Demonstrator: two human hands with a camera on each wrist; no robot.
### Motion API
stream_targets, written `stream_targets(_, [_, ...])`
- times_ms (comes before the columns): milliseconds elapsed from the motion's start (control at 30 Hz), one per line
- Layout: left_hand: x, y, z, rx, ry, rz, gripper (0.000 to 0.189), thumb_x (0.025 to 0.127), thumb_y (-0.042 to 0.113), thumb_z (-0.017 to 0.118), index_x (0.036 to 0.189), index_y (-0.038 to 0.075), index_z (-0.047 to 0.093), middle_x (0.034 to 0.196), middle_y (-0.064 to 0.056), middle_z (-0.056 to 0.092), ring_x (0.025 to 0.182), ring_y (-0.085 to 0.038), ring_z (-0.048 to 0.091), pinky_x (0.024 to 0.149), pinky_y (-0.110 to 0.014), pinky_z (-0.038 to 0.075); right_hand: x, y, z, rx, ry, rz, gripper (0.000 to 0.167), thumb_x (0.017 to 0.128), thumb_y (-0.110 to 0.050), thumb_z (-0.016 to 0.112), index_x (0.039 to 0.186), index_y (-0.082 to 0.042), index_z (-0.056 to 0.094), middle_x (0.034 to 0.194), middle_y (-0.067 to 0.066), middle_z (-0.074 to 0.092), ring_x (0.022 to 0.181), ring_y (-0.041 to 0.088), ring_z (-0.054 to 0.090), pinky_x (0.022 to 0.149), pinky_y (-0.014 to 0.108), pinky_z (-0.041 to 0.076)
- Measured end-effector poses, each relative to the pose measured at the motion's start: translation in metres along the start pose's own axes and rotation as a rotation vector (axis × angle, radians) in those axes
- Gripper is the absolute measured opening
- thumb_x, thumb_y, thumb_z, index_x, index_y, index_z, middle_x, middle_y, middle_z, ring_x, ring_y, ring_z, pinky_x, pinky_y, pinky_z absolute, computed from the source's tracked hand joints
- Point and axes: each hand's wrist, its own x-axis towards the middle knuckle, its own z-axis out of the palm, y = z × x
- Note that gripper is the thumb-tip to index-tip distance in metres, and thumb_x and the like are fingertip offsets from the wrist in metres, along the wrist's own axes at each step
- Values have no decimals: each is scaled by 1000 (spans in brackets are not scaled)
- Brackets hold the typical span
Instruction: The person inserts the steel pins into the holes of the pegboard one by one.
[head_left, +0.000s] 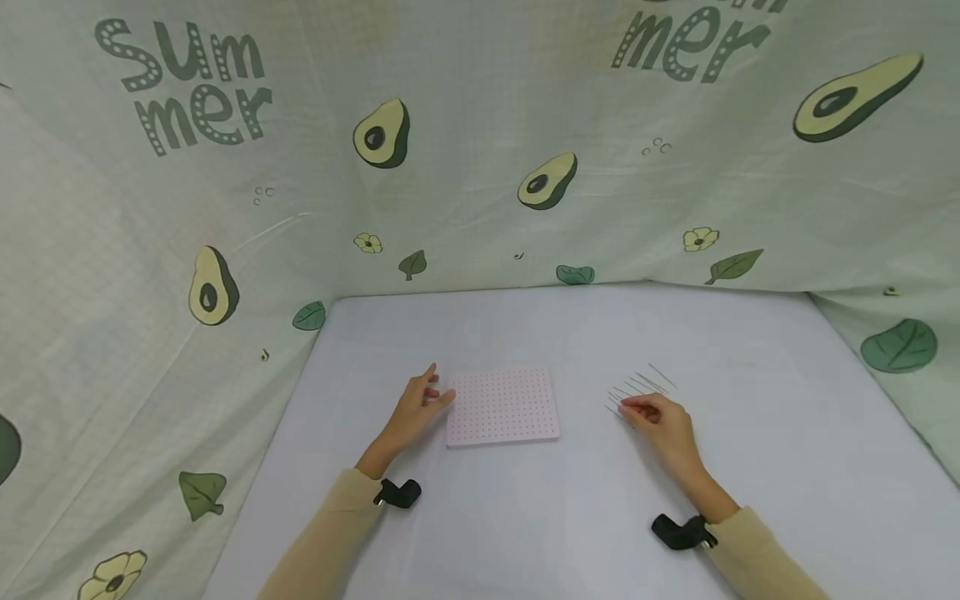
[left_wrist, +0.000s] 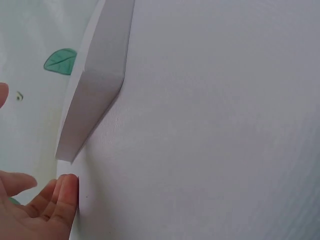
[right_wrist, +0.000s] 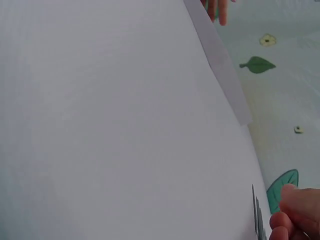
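A pale pink square board (head_left: 502, 407) with rows of small holes lies flat on the table. At its left edge is my left hand (head_left: 411, 410), its fingers loosely extended and holding nothing; in the left wrist view the fingertips touch the tabletop near the board's corner (left_wrist: 95, 85). To the right of the board, several thin metal needles (head_left: 663, 376) lie roughly side by side. My right hand (head_left: 663, 425) is over their near end, thumb and forefinger pinched together on what appears to be one needle, mostly hidden by the fingers. More needles (right_wrist: 256, 215) show beside those fingertips.
The white tabletop (head_left: 585, 500) extends around the board and needles. Behind and to the left hangs a pale green cloth (head_left: 465, 108) printed with avocados, leaves and flowers. Each wrist carries a black camera mount (head_left: 678, 533).
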Motion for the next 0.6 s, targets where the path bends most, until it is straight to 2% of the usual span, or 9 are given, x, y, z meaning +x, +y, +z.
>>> stream_targets(200, [-5,0,4,12,0,1,80,99,41,60,156,-2,24,143,-17,43,119,-29,49,98,-48,42,-1,2,7,-85,29,-59,10,82,-3,80,90,1,76,74,4,64,64,7,49,56,17,39])
stream_targets(433, [-7,0,7,56,19,67,65,102,29,58,148,-11,36,138,-24,48,112,-31,53,95,-48,45,-3,3,13,-140,54,-125,10,79,0,82,86,0,75,71,2,61,63,7,47,55,19,39])
stream_targets(600, [-9,0,11,63,6,57,61,102,28,57,148,-9,38,138,-24,48,112,-30,53,96,-46,45,-5,3,16,-185,70,-157,10,78,2,82,84,0,74,70,1,60,63,9,47,54,21,39])
